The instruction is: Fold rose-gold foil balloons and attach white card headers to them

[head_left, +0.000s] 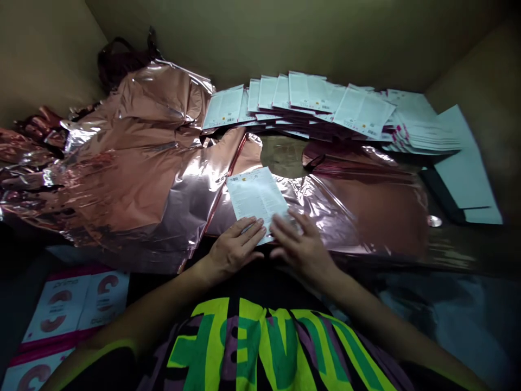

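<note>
Head view, looking down in dim light on a brown counter [280,155] bounded by plain tan walls [260,38] at left, back and right. Over most of it, wide sheets of shiny copper-pink foil [130,190], smooth in places, crumpled at the far left, with a curved gap baring the brown beneath. On the foil, near the middle, one flat white packet [254,193], set at a slant. At its lower edge, left hand [230,250] with grip loose, fingers nearly straight and laid on top; at its lower right, right hand [303,247] with grip spread, slightly blurred, clasping nothing, fingers over the corner. Along the back, overlapping similar packets [307,89] with magenta edges, barcodes and yellow marks, fine print too small to read. At right, pale card [464,163] beside a dark flat piece [442,193]. Lower left, white-and-magenta packs [57,309] bearing pink arcs and grey lettering beginning "prim", last letter unclear.
</note>
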Action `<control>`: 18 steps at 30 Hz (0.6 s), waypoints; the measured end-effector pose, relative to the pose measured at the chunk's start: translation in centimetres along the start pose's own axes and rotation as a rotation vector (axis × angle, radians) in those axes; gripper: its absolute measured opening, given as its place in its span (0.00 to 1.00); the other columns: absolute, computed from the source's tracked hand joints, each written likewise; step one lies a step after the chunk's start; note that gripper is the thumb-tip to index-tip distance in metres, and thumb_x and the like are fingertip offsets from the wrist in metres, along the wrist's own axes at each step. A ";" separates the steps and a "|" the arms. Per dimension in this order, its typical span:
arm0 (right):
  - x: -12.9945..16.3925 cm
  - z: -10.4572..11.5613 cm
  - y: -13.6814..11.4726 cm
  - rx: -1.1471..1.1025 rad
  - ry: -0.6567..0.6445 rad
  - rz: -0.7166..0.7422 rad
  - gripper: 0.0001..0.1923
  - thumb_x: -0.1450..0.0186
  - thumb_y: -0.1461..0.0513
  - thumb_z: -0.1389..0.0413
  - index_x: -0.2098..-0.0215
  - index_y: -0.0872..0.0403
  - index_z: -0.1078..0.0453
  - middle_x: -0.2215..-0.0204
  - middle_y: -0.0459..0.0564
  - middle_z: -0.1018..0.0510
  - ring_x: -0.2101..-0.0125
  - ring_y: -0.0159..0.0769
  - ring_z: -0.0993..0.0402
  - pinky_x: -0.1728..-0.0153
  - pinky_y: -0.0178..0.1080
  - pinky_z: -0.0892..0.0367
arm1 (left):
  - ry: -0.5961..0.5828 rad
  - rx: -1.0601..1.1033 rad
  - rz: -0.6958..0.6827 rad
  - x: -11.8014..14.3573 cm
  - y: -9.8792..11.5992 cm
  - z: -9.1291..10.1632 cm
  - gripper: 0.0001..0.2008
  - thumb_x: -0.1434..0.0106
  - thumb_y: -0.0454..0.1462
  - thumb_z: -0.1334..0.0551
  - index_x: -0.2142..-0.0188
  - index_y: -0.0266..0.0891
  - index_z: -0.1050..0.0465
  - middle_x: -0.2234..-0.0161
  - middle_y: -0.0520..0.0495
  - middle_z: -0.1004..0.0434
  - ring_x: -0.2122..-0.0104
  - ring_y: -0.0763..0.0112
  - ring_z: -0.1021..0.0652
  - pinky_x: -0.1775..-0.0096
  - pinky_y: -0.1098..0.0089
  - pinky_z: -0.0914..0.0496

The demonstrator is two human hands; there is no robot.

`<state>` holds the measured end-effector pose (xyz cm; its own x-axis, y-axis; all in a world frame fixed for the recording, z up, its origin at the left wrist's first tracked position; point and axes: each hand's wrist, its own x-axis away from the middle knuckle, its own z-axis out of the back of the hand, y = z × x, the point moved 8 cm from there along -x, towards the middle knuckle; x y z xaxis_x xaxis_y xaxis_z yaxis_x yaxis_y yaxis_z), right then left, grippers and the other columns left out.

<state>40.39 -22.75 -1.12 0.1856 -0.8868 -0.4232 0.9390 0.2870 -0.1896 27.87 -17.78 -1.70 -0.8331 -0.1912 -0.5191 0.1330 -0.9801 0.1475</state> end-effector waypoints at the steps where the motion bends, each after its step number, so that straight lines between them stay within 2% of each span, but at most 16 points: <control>1: 0.4 -0.5 -0.5 0.024 -0.050 0.031 0.27 0.31 0.47 0.49 0.40 0.52 0.33 0.43 0.55 0.28 0.39 0.52 0.39 0.38 0.59 0.47 | -0.018 -0.015 -0.013 0.2 0.0 0.0 0.19 0.31 0.33 0.44 0.42 0.31 0.35 0.42 0.37 0.29 0.37 0.57 0.35 0.39 0.55 0.32; 3: 1.2 -0.8 0.0 0.084 -0.100 -0.005 0.33 0.32 0.44 0.49 0.35 0.52 0.40 0.39 0.56 0.31 0.36 0.53 0.44 0.35 0.63 0.59 | 0.010 -0.028 -0.035 0.1 0.1 1.2 0.19 0.31 0.31 0.47 0.42 0.31 0.34 0.45 0.38 0.25 0.38 0.58 0.32 0.41 0.56 0.30; 4: 1.5 -0.4 0.8 0.130 -0.072 -0.076 0.35 0.32 0.45 0.49 0.33 0.52 0.43 0.39 0.57 0.32 0.35 0.55 0.46 0.35 0.64 0.62 | 0.051 -0.031 -0.046 -0.2 0.1 2.3 0.19 0.31 0.30 0.48 0.42 0.31 0.33 0.47 0.38 0.24 0.40 0.58 0.30 0.42 0.57 0.29; 5: 1.8 0.3 1.6 0.174 -0.013 -0.153 0.37 0.33 0.45 0.49 0.31 0.53 0.47 0.39 0.60 0.33 0.34 0.58 0.48 0.36 0.66 0.63 | 0.110 -0.033 -0.049 -0.8 0.0 3.8 0.19 0.32 0.29 0.48 0.43 0.32 0.32 0.49 0.38 0.22 0.43 0.59 0.27 0.44 0.59 0.27; 7: 1.8 1.7 2.3 0.191 0.139 -0.239 0.51 0.37 0.41 0.46 0.29 0.60 0.58 0.36 0.69 0.40 0.33 0.64 0.55 0.38 0.69 0.59 | 0.267 -0.022 0.007 -2.9 -0.6 7.3 0.19 0.33 0.28 0.45 0.44 0.35 0.29 0.53 0.41 0.19 0.52 0.62 0.20 0.50 0.66 0.23; 9: 0.4 2.3 1.9 0.119 0.264 -0.204 0.65 0.44 0.35 0.44 0.28 0.66 0.69 0.32 0.75 0.53 0.32 0.68 0.63 0.39 0.69 0.52 | 0.390 0.073 0.214 -6.2 -2.1 10.4 0.14 0.34 0.31 0.41 0.51 0.38 0.23 0.63 0.47 0.16 0.67 0.69 0.17 0.63 0.76 0.22; 10: -0.7 2.6 2.0 0.067 0.322 -0.187 0.66 0.44 0.36 0.44 0.29 0.66 0.71 0.32 0.74 0.57 0.32 0.67 0.64 0.39 0.67 0.49 | 0.423 0.184 0.351 -8.2 -2.9 11.3 0.11 0.33 0.35 0.40 0.54 0.38 0.21 0.69 0.49 0.17 0.74 0.72 0.18 0.70 0.78 0.23; 11: -2.1 3.1 2.7 0.008 0.383 -0.196 0.61 0.41 0.39 0.44 0.28 0.65 0.70 0.31 0.73 0.56 0.32 0.65 0.60 0.40 0.65 0.45 | 0.419 0.338 0.479 -10.3 -3.5 11.5 0.12 0.32 0.39 0.40 0.55 0.37 0.20 0.73 0.50 0.18 0.77 0.73 0.20 0.74 0.79 0.25; 13: -4.7 5.0 6.6 -0.113 0.494 -0.329 0.42 0.33 0.49 0.48 0.29 0.59 0.58 0.36 0.67 0.40 0.37 0.56 0.41 0.43 0.56 0.36 | 0.340 0.731 0.606 -14.9 -3.6 10.3 0.22 0.31 0.48 0.43 0.52 0.33 0.22 0.70 0.46 0.18 0.74 0.69 0.19 0.74 0.74 0.24; 14: -5.7 6.4 9.5 -0.183 0.531 -0.419 0.33 0.30 0.52 0.51 0.31 0.57 0.51 0.41 0.64 0.31 0.42 0.51 0.32 0.47 0.52 0.31 | 0.272 0.898 0.590 -17.0 -3.4 9.5 0.28 0.31 0.52 0.45 0.47 0.31 0.25 0.64 0.41 0.17 0.69 0.65 0.18 0.70 0.70 0.22; 15: -6.5 7.7 12.9 -0.227 0.539 -0.530 0.29 0.29 0.52 0.54 0.34 0.55 0.46 0.48 0.61 0.24 0.51 0.47 0.24 0.53 0.47 0.27 | 0.194 0.989 0.540 -18.7 -3.4 8.8 0.32 0.32 0.55 0.47 0.43 0.31 0.29 0.58 0.37 0.18 0.63 0.61 0.18 0.66 0.66 0.21; 16: -7.2 9.3 16.3 -0.238 0.556 -0.602 0.30 0.29 0.51 0.56 0.34 0.59 0.46 0.52 0.63 0.22 0.56 0.47 0.22 0.57 0.47 0.26 | 0.098 0.976 0.480 -19.7 -3.9 8.3 0.34 0.32 0.56 0.48 0.40 0.32 0.33 0.50 0.35 0.22 0.55 0.57 0.19 0.59 0.62 0.21; 17: -7.6 10.7 19.7 -0.230 0.570 -0.658 0.33 0.29 0.50 0.56 0.34 0.63 0.48 0.54 0.67 0.22 0.58 0.47 0.21 0.60 0.47 0.26 | -0.007 0.859 0.441 -19.8 -5.3 7.9 0.35 0.33 0.56 0.46 0.37 0.35 0.36 0.45 0.35 0.26 0.48 0.55 0.23 0.52 0.58 0.24; 18: -7.7 12.0 23.3 -0.100 0.567 -0.763 0.36 0.30 0.47 0.57 0.34 0.64 0.50 0.56 0.67 0.22 0.60 0.45 0.21 0.62 0.44 0.26 | -0.105 0.651 0.465 -18.8 -7.8 7.7 0.34 0.34 0.56 0.44 0.36 0.39 0.37 0.41 0.38 0.30 0.43 0.55 0.27 0.46 0.57 0.28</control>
<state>64.32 -13.58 8.32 -0.6588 -0.5475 -0.5160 0.7151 -0.2427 -0.6555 38.36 -6.10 13.42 -0.8198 -0.5339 -0.2070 0.1657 -0.5672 0.8067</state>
